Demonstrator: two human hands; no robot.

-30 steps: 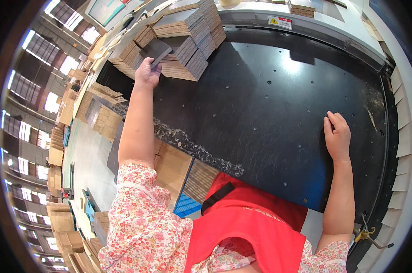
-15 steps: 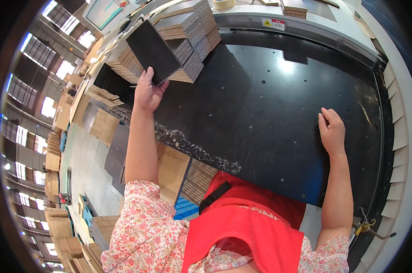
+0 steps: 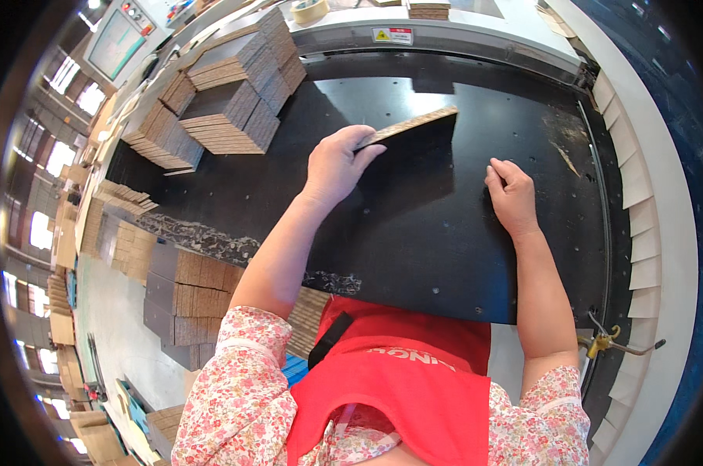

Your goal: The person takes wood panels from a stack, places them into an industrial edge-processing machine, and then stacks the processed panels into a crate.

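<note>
My left hand (image 3: 338,165) grips one end of a chipboard panel (image 3: 417,123) with a dark face, thumb on the near side. The panel is tilted on edge, its raw brown edge upward, over the middle of the black table (image 3: 398,256). Whether its lower edge touches the table I cannot tell. My right hand (image 3: 513,194) is at the right over the same table, fingers curled and pinched together. Anything between those fingertips is hidden. At the far left of the table stand stacks of similar chipboard panels (image 3: 231,116), dark on top with brown edges.
Beyond the table's far edge are a tape roll (image 3: 310,10) and a small panel stack (image 3: 428,9). A control panel with a screen (image 3: 121,40) stands far left. More stacked panels (image 3: 200,299) sit below the table at left. A yellow hook-like fitting (image 3: 600,342) juts out near my right forearm.
My left hand has carried the panel from beside the stacks rightward to mid-table, turning it edge-up. The view has shifted too; my right hand keeps its curled pose over the table.
</note>
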